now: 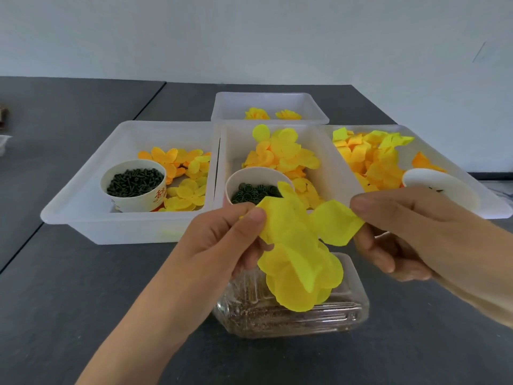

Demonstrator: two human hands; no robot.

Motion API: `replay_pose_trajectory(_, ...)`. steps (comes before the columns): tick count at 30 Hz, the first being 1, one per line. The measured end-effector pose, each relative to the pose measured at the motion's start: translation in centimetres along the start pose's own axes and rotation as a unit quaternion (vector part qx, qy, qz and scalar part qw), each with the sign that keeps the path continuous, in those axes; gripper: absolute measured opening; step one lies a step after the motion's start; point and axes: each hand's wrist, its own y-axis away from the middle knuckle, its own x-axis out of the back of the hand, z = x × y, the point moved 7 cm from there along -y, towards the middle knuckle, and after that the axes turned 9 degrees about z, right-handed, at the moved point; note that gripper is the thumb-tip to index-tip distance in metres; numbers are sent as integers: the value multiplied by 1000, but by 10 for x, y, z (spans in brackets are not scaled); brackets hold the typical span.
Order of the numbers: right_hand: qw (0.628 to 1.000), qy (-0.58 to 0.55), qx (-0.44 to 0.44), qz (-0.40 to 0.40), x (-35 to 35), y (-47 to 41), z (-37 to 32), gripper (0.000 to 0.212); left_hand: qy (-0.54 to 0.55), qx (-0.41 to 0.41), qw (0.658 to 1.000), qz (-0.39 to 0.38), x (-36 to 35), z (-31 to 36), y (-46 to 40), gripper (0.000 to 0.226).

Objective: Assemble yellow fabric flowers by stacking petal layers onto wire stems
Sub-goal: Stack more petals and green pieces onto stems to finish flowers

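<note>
Holding a yellow petal layer (298,254) up in front of the body, both hands pinched it at opposite edges: the left hand (222,243) had its thumb pressed over the upper left petal with the other fingers curled behind, and the right hand (402,232) nipped the right-hand petal between thumb and forefinger, the remaining fingers loosely curled below; the layer hung in the air above a clear glass dish (291,315) that stood on the dark table (69,287) and held brownish bits too small to make out; just beyond the hands stood three white trays side by side: the left tray (83,207) held orange and yellow petals (180,176) and a paper cup (133,186) filled with small dark green pieces; the middle tray (333,173) held a heap of yellow petals (283,154) and a second cup (255,187) of dark green rings, partly hidden by the held layer; the right tray (477,195) held more petals (372,159) and a third white cup (441,187) whose contents could not be told; farthest back, touching the middle tray, a fourth tray (269,104) held two yellow flowers (272,114)
</note>
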Motion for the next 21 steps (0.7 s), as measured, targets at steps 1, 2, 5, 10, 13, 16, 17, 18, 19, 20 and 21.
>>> replay_pose_trajectory(1,1000,-8,-12,-3,0,1,3,43,0,4,1000,3,0,0,0,43)
replay_pose_trajectory(2,999,-20,-24,-8,0,2,5,41,-1,8,1000,8,0,-1,0,45)
replay_pose_trajectory(5,999,-32,-34,-3,-1,3,9,38,5,25,999,20,1,-3,0,43)
replay_pose_trajectory(10,997,-42,17,57,5,-2,2,27,-3,21,1000,10,-3,-3,6,42)
replay_pose_trajectory(13,994,-49,35,86,10,-8,4,29,-42,-8,999,-16,-6,0,9,39)
replay_pose_trajectory(16,992,-43,34,113,12,-15,8,31,-84,-15,996,-14,-2,-3,11,42)
replay_pose_trajectory(17,992,-36,32,116,12,-16,10,31,-89,-14,996,-15,-1,-4,11,43)
replay_pose_trajectory(18,992,-28,31,116,11,-17,11,31,-89,-11,996,-17,0,-5,11,44)
replay_pose_trajectory(19,993,-21,30,115,10,-18,12,31,-85,-9,996,-18,0,-5,11,45)
replay_pose_trajectory(20,993,-17,30,114,9,-18,13,31,-82,-8,996,-18,0,-5,10,45)
replay_pose_trajectory(21,993,-18,30,116,8,-18,13,31,-79,-9,997,-19,0,-4,10,45)
